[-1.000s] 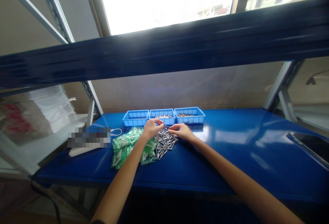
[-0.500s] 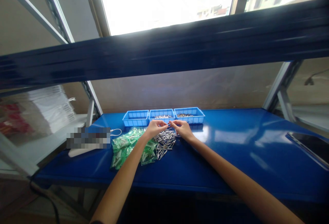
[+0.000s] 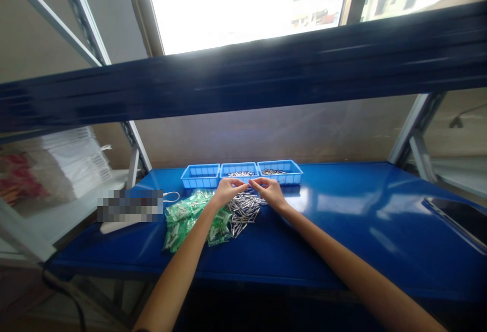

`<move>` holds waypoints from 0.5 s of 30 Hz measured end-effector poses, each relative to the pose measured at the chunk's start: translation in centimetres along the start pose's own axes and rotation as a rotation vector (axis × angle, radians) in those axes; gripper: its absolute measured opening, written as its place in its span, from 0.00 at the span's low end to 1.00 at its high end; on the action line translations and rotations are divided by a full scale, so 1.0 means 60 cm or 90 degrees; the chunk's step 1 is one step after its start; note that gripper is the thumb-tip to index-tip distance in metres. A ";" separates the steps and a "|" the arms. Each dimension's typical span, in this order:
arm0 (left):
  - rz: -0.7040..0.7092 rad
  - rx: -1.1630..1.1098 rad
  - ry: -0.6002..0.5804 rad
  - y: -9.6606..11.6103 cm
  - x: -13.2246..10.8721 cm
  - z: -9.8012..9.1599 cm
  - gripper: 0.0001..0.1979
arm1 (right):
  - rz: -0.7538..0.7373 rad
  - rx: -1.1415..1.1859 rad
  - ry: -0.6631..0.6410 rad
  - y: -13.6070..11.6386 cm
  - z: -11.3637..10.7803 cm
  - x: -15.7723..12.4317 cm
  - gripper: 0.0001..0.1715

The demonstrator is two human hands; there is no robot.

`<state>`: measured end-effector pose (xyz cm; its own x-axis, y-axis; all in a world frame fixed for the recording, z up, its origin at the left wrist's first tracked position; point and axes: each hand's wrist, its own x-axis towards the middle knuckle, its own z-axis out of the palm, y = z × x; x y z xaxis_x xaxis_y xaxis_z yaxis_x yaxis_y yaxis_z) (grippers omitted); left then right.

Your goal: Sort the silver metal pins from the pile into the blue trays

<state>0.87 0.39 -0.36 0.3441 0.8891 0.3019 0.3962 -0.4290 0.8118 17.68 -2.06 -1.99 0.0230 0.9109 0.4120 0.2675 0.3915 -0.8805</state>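
My left hand (image 3: 228, 191) and my right hand (image 3: 268, 191) meet fingertip to fingertip, both pinched closed. Whatever lies between the fingertips is too small to make out. Under them spreads a loose pile of slim metal pins (image 3: 245, 212) on the blue tabletop. Left of the pile, partly behind my left forearm, lie green-tinted clear plastic bags (image 3: 182, 220) with small pieces inside. Just beyond my hands stand three blue bins in a row: the left bin (image 3: 201, 175) shows no pins, while the middle bin (image 3: 239, 169) and the right bin (image 3: 281, 172) hold some.
A phone-like dark slab (image 3: 458, 220) lies at the right of the table. At the left is a blurred-out object (image 3: 131, 205) with a white cord loop. A blue shelf beam (image 3: 243, 78) crosses above the table, and stacked white packages (image 3: 76, 154) sit beyond the left post.
My hands stay pinched together over the pile, with only slight finger movement. The view has shifted very slightly; the bins, bags and pile look the same.
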 end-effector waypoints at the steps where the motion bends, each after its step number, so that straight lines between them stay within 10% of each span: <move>1: -0.003 -0.007 0.008 0.001 0.000 0.000 0.19 | 0.005 0.005 0.006 0.000 0.000 0.001 0.25; 15: -0.050 -0.099 0.068 0.006 0.003 0.001 0.20 | -0.049 -0.029 -0.081 0.002 0.012 -0.009 0.20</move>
<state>1.16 0.39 -0.02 0.2214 0.9345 0.2787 0.2792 -0.3346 0.9001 16.99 -2.41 -2.52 -0.1212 0.8885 0.4426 0.3068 0.4576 -0.8346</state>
